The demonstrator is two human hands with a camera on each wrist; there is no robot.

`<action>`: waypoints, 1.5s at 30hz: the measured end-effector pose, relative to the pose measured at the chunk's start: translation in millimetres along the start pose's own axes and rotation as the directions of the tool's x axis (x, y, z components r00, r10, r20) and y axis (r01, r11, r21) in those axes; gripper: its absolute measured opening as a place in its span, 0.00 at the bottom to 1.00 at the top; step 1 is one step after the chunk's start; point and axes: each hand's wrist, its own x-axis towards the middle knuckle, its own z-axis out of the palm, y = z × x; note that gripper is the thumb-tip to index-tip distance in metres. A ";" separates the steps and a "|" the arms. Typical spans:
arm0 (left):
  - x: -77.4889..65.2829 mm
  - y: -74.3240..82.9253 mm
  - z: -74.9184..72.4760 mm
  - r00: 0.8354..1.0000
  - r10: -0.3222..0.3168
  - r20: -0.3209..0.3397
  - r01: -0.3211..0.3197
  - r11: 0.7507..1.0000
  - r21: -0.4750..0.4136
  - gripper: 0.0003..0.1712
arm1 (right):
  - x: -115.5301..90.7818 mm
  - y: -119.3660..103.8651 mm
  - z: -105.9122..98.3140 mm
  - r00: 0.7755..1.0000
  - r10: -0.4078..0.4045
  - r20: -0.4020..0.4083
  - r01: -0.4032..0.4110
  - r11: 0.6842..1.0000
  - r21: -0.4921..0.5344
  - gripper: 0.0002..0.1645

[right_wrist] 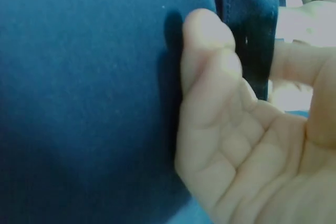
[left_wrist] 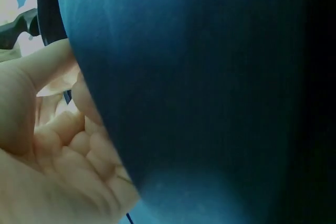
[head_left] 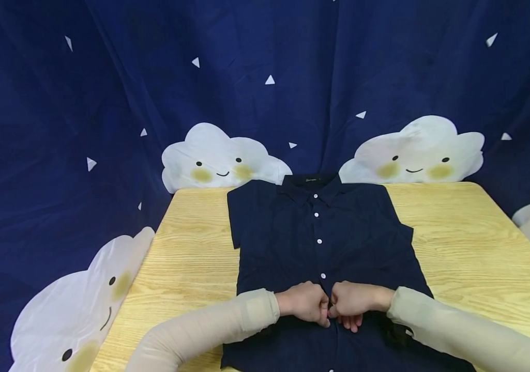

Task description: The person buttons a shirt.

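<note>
A dark navy short-sleeved shirt [head_left: 278, 243] lies front up, its collar at the far side and white buttons down the middle. Both hands meet at its front placket, below the button [head_left: 323, 276]. My left hand [head_left: 308, 304] pinches one front edge with curled fingers; in the left wrist view the cloth [left_wrist: 184, 87] covers the fingertips. Close beside it, my right hand [head_left: 353, 300] holds the other edge between thumb and fingers. The right wrist view shows the placket strip [right_wrist: 249, 35] with a small slit, between thumb and fingers. The button at the hands is hidden.
Under the shirt is a light wood-grain table [head_left: 199, 232]. A dark blue curtain [head_left: 255, 46] with white triangles and smiling clouds hangs behind it and along its left side. Pale sleeves [head_left: 218, 318] cover both forearms, which lie across the shirt's lower part.
</note>
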 end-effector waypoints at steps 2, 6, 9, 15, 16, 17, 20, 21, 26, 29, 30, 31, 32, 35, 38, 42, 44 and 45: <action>-0.8 -0.3 0.8 1.000 -0.010 -0.013 0.010 1.000 0.008 0.13 | -1.0 -0.6 0.2 1.000 0.001 0.003 -0.001 1.000 0.010 0.14; -1.9 -0.6 0.1 0.999 0.008 -0.032 -0.006 0.999 0.038 0.15 | -2.5 -1.2 0.2 0.999 -0.030 -0.012 0.029 1.000 -0.009 0.11; -2.8 0.0 -1.1 1.000 0.012 -0.027 -0.010 0.998 0.063 0.16 | -3.2 -1.0 1.8 0.997 -0.068 -0.034 0.067 0.997 -0.033 0.11; -4.2 0.6 -1.3 0.999 0.011 -0.030 -0.010 0.999 0.038 0.16 | -5.0 -0.1 5.3 0.996 -0.074 -0.056 0.073 0.997 -0.017 0.15; -4.4 0.4 -1.2 0.999 0.008 -0.035 -0.008 1.000 0.019 0.16 | -5.4 0.1 6.0 0.996 -0.070 -0.057 0.070 0.998 -0.007 0.15; -4.5 0.3 -1.3 0.999 0.007 -0.041 -0.007 1.000 -0.001 0.16 | -5.7 0.1 6.9 0.996 -0.069 -0.058 0.070 0.998 0.006 0.15; -5.4 0.4 -0.8 0.998 -0.021 -0.052 0.017 0.997 -0.073 0.15 | -6.4 0.3 9.5 0.995 -0.070 -0.066 0.073 0.996 0.046 0.14; -5.5 0.4 -0.6 0.998 -0.034 -0.052 0.028 0.994 -0.106 0.15 | -6.6 0.2 10.1 0.995 -0.071 -0.072 0.075 0.996 0.057 0.14; -6.2 -0.3 1.2 0.995 -0.099 -0.014 0.089 0.945 -0.315 0.15 | -6.6 -0.1 13.1 0.991 -0.080 -0.109 0.091 0.991 0.093 0.10; -6.5 -0.3 1.7 0.993 -0.120 0.003 0.112 0.920 -0.376 0.14 | -6.4 0.5 14.6 0.988 -0.082 -0.128 0.097 0.989 0.116 0.09; -6.2 -0.2 2.0 0.993 -0.122 0.003 0.114 0.919 -0.377 0.14 | -6.4 0.8 14.8 0.988 -0.078 -0.131 0.095 0.987 0.128 0.09; -6.1 0.1 2.3 0.992 -0.123 -0.001 0.114 0.921 -0.371 0.14 | -6.4 1.1 15.2 0.988 -0.073 -0.135 0.092 0.985 0.144 0.09; -5.7 0.3 2.4 0.992 -0.124 -0.006 0.113 0.925 -0.362 0.15 | -6.4 1.5 15.3 0.988 -0.067 -0.136 0.089 0.983 0.159 0.09; -4.0 0.8 2.7 0.991 -0.133 -0.012 0.122 0.933 -0.338 0.16 | -6.4 3.0 15.0 0.989 -0.058 -0.134 0.085 0.975 0.203 0.09; -4.1 1.6 2.8 0.989 -0.144 -0.016 0.132 0.940 -0.314 0.17 | -6.3 4.5 14.7 0.991 -0.055 -0.121 0.083 0.967 0.241 0.08; -5.3 2.7 3.8 0.989 -0.146 -0.024 0.130 0.934 -0.333 0.15 | -7.6 9.4 12.1 0.996 -0.080 -0.048 0.092 0.930 0.356 0.05; -5.4 2.7 3.8 0.989 -0.148 -0.015 0.133 0.923 -0.360 0.14 | -8.1 12.8 9.8 0.994 -0.107 0.003 0.095 0.900 0.425 0.05; -5.1 2.6 3.8 0.989 -0.149 -0.012 0.134 0.919 -0.371 0.14 | -8.2 14.6 8.6 0.992 -0.123 0.025 0.099 0.888 0.448 0.05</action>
